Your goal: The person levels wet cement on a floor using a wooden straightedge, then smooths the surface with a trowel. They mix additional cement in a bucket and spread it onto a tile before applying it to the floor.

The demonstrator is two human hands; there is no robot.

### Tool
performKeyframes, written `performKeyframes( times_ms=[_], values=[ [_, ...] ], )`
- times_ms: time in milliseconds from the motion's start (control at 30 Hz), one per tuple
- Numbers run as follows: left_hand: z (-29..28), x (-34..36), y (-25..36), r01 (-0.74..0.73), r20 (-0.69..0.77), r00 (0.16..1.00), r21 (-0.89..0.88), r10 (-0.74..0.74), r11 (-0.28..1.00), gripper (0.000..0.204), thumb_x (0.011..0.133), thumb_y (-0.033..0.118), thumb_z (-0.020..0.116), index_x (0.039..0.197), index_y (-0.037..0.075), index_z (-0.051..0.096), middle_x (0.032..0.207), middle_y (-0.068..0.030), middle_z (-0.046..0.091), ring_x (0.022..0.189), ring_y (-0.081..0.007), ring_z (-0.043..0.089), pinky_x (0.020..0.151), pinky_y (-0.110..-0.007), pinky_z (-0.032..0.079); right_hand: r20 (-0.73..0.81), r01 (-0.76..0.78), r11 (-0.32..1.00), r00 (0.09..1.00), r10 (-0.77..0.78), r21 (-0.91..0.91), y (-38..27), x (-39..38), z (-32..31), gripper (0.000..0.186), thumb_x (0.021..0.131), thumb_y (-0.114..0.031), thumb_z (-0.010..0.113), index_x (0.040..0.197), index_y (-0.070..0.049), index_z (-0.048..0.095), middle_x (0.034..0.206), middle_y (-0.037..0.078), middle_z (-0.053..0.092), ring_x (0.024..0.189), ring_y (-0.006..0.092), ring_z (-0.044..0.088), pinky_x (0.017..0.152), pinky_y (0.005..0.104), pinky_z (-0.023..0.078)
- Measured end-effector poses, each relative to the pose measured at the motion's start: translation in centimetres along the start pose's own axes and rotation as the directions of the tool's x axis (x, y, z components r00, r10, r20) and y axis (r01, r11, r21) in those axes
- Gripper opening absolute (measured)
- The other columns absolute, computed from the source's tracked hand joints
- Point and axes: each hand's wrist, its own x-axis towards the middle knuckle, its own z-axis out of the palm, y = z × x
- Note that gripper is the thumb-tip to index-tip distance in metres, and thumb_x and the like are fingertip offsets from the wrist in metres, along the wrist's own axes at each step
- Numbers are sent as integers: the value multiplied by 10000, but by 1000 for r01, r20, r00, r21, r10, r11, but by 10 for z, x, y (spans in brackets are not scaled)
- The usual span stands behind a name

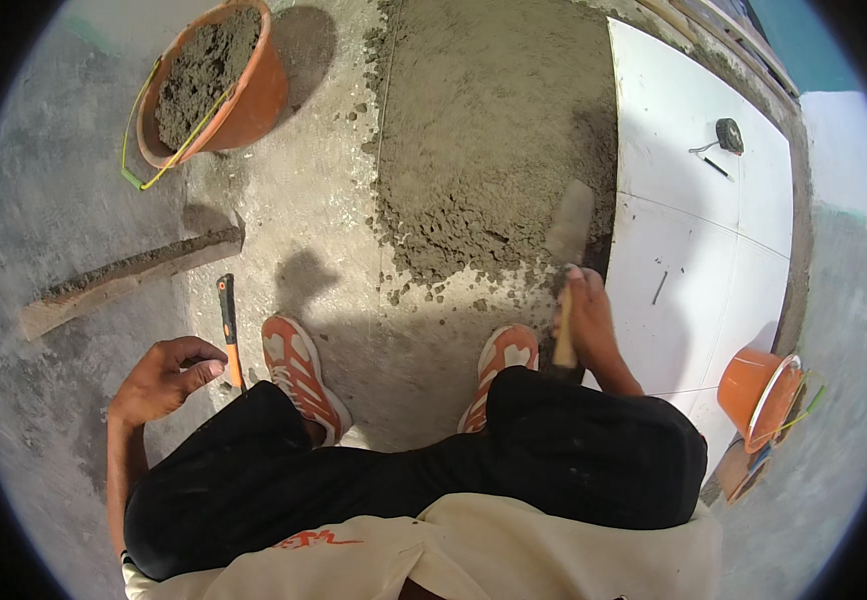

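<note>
My right hand grips the wooden handle of a steel trowel, whose blade rests over the grey mortar bed beside the white tiles. At the lower left, my left hand hangs with loosely bent fingers and nothing visible in them, close to an upright black-and-orange handled tool; I cannot tell if they touch, and that tool's lower end is hidden behind my knee. Loose clumps of mortar edge the bed near my shoes.
An orange bucket of mortar stands at the upper left, above a mortar-smeared board. A tape measure and dark pencil lie on the tiles. Another orange bucket sits at the lower right. Long strips lie along the upper right.
</note>
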Motion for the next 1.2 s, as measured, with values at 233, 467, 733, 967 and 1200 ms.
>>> performKeyframes(
  times_ms=[233, 467, 733, 967, 1200],
  values=[
    [7, -6, -7, 3, 36, 999, -31, -2, 1000, 403, 1035, 364, 719, 1172, -12, 760, 1049, -119, 774, 1026, -210, 702, 940, -383, 550, 319, 307, 898, 925, -204, -316, -66, 2, 74, 431, 1119, -380, 507, 1207, 41, 523, 980, 263, 691, 803, 432, 733, 720, 527, 599],
    [7, -3, 0, 32, 35, 999, -53, -30, 998, 410, 1038, 369, 719, 1171, -17, 762, 1082, -109, 775, 1073, -200, 697, 980, -367, 537, 127, 345, 682, 928, -349, -645, -74, 32, 26, 413, 1100, -352, 529, 1219, 44, 538, 1061, 305, 704, 1033, 496, 691, 909, 579, 538],
    [3, 15, 17, -19, 81, 996, -64, 24, 998, 396, 1047, 353, 711, 1180, -18, 760, 1077, -95, 776, 1061, -172, 692, 967, -345, 534, -133, 153, 686, 929, -345, -712, -47, 36, -38, 406, 1102, -332, 523, 1201, 60, 560, 1093, 316, 688, 967, 503, 695, 880, 584, 543],
    [0, 18, 22, -67, 44, 997, -56, 69, 996, 433, 1046, 397, 699, 1149, -18, 767, 1054, -105, 782, 1037, -203, 710, 958, -380, 551, -194, 61, 687, 938, -288, -724, -32, 31, -56, 367, 1104, -315, 515, 1210, 30, 577, 1100, 290, 692, 999, 508, 691, 893, 607, 529],
    [3, 21, 19, -32, 67, 997, -17, 33, 999, 467, 1034, 430, 710, 1171, -12, 764, 1050, -99, 781, 1036, -192, 702, 945, -370, 547, -119, 49, 991, 991, -63, -121, -44, 21, -70, 387, 1107, -351, 512, 1111, 31, 573, 935, 234, 693, 668, 348, 711, 651, 497, 577]
  ],
)
